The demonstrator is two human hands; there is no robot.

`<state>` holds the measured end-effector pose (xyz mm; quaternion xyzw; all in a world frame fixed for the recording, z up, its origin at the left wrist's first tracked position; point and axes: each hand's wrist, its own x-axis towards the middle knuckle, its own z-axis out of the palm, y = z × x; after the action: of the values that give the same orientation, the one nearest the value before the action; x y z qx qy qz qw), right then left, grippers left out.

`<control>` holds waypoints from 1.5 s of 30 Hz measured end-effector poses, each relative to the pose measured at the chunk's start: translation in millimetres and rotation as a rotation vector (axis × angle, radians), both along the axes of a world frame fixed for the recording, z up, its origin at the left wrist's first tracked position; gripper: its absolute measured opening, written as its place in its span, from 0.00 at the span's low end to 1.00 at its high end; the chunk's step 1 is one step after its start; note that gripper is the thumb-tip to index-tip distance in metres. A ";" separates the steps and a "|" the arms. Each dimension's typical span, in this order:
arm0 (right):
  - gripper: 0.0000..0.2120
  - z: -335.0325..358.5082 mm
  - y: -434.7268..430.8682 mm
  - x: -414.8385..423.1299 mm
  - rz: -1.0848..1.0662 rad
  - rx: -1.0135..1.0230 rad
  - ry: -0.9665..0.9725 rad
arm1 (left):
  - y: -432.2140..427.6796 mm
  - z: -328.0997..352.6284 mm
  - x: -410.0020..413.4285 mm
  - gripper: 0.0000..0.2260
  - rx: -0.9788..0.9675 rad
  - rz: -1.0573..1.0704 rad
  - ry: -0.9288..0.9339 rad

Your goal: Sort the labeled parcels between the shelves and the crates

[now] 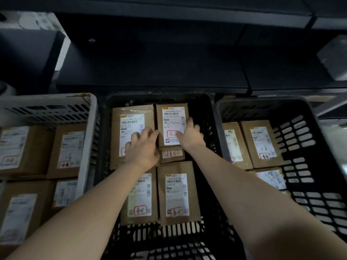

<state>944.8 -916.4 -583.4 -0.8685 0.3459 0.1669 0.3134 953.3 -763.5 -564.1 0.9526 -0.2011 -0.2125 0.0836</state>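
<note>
Both my hands reach into the middle black crate (208, 113), which holds several brown labeled parcels. My left hand (143, 147) lies on the far left parcel (129, 117), fingers curled at the seam beside the far right parcel (172, 117). My right hand (189, 136) grips that far right parcel's right edge, thumb on its white label. A smaller parcel (171, 154) peeks out beneath it. Two more parcels (176, 192) (140, 199) lie at the crate's near end.
A grey crate (88, 128) on the left and a black crate (304, 139) on the right each hold several labeled parcels. Dark shelves (169, 68) run behind the crates, with a grey package (336, 57) at the far right.
</note>
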 end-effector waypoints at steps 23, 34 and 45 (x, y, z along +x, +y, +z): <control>0.20 300.0 136.4 -167.0 1.122 -0.468 -0.703 | 190.5 306.9 -229.1 0.11 0.160 0.339 -0.489; 0.21 477.0 375.5 -218.4 1.474 -0.279 -1.247 | 378.4 482.8 -372.1 0.12 0.321 0.791 -0.836; 0.22 541.7 565.8 -260.3 1.626 -0.228 -1.268 | 540.7 533.1 -429.3 0.17 0.282 1.040 -0.911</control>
<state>684.6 -350.6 -41.7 -0.7926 -0.5594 -0.1933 0.1466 523.9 -222.7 -31.1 0.9211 0.2948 0.2508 -0.0425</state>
